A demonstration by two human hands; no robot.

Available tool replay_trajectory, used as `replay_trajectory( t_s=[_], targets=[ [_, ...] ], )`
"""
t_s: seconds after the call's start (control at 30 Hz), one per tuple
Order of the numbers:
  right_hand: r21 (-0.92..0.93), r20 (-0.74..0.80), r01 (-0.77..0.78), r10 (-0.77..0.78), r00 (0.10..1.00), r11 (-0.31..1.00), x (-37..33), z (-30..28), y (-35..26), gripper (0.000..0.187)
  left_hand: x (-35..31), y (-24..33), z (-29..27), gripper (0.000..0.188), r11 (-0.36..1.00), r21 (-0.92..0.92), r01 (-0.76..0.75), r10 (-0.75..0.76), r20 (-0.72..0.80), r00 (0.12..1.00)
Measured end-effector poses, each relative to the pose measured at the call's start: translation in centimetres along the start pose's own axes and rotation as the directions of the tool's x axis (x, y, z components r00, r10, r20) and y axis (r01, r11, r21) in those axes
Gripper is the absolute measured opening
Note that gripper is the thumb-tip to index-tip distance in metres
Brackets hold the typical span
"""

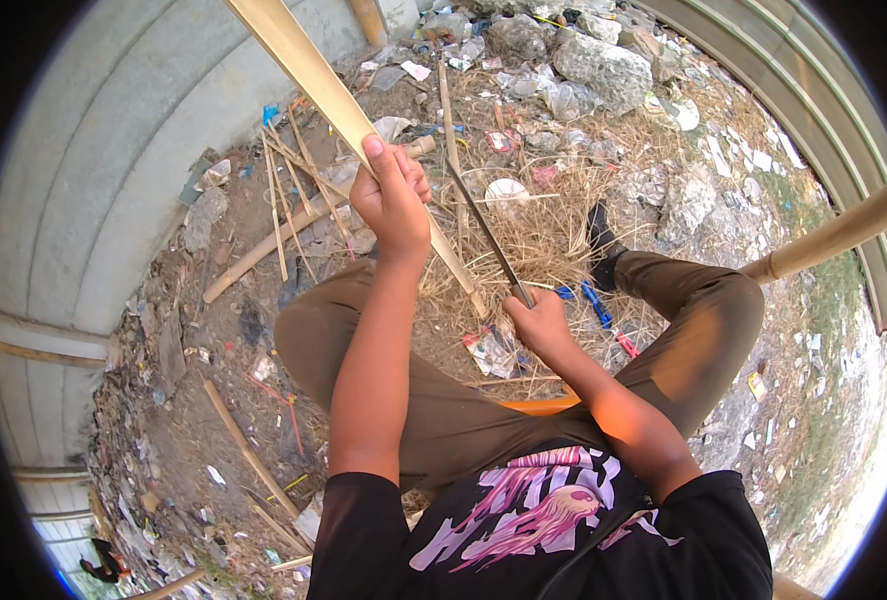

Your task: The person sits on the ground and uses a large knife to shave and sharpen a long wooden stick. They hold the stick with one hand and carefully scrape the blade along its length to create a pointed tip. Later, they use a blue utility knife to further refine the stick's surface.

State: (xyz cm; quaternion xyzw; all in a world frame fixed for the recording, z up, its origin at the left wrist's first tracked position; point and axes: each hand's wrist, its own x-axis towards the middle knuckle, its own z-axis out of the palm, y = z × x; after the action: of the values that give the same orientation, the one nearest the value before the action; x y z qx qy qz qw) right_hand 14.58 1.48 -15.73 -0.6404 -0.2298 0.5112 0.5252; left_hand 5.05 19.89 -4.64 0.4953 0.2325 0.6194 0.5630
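A long, pale split bamboo strip slants from the top edge down toward the ground between my knees. My left hand is closed around its middle, thumb lying along the strip. In my right hand is the handle of a long knife with a dark, narrow blade. The blade points up and away, its far end close beside the strip; whether they touch I cannot tell. Below my left hand, the strip's lower end runs down to the left of the knife handle.
Bamboo poles and thin sticks lie at the left beside a concrete wall. Dry shavings cover the ground ahead. A blue tool lies by my right leg. Rocks and litter are farther off; a bamboo pole juts in at right.
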Motion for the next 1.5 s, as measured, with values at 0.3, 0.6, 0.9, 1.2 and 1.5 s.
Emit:
replay_trajectory(
  t_s=[0.3, 0.6, 0.9, 1.2, 1.5],
  targets=[
    [-0.349, -0.063, 0.341, -0.385, 0.921, 0.873, 0.6, 1.7, 5.5, 0.028, -0.2, -0.4, 0.3, 0.053, 0.999, 0.022, -0.033, 0.034, -0.025, 0.999],
    [0.214, 0.45, -0.719, 0.587, 0.673, 0.661, 4.1, -0.5, 7.1, 0.024, -0.1, -0.3, -0.1, 0.056, 1.0, 0.004, 0.011, -0.011, 0.01, 1.0],
    [-0.343, -0.055, -0.014, -0.006, 0.998, 0.939, 1.1, 0.3, 2.1, 0.025, 0.3, -0.5, 0.4, 0.054, 1.0, 0.02, 0.018, -0.017, -0.017, 1.0],
    [-0.072, -0.126, 0.522, -0.527, 0.841, 0.85, -0.6, 2.1, 2.6, 0.022, 0.0, -0.8, 0.2, 0.054, 0.999, 0.037, -0.039, 0.038, 0.009, 0.999],
    [0.247, 0.422, -0.656, 0.53, 0.735, 0.713, 2.7, 0.0, 7.9, 0.033, 0.1, -0.5, -0.2, 0.05, 1.0, -0.008, 0.015, -0.015, 0.016, 1.0]
  ],
)
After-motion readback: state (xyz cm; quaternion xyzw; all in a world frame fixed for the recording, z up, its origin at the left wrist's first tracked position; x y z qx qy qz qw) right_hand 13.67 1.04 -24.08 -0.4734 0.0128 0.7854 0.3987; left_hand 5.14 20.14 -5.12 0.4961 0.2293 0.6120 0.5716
